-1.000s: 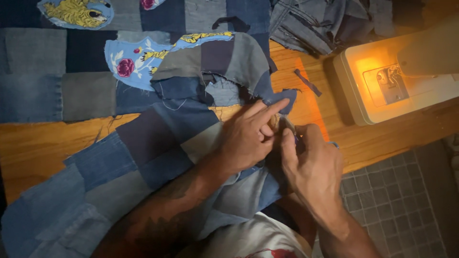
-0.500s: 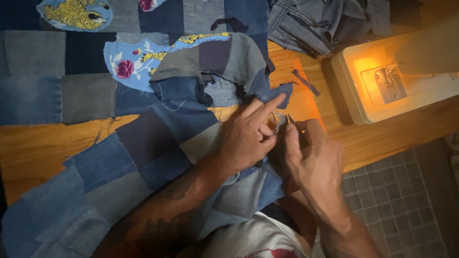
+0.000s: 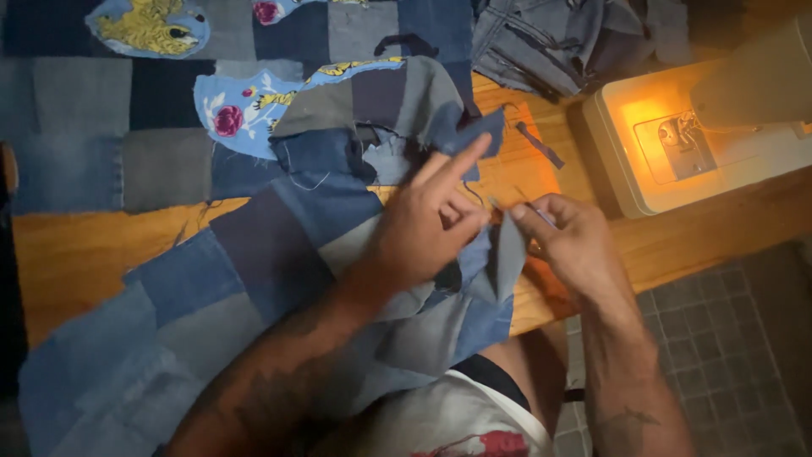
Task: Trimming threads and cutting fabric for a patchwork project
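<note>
Since a second ago, hands drawn slightly apart near frame centre: left hand now with forefinger stretched out, other fingers pinching the patchwork denim edge; right hand pinching a grey flap of the same cloth, perhaps with a small tool, too blurred to tell. Seam edge now opened up between them. Denim draped over worktop toward lower left. Lit sewing machine upper right, heaped jeans above; nothing blocking.

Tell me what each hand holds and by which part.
Both the left hand and right hand pinch the denim patchwork at its near right edge; any small tool between the fingertips cannot be told.
</note>
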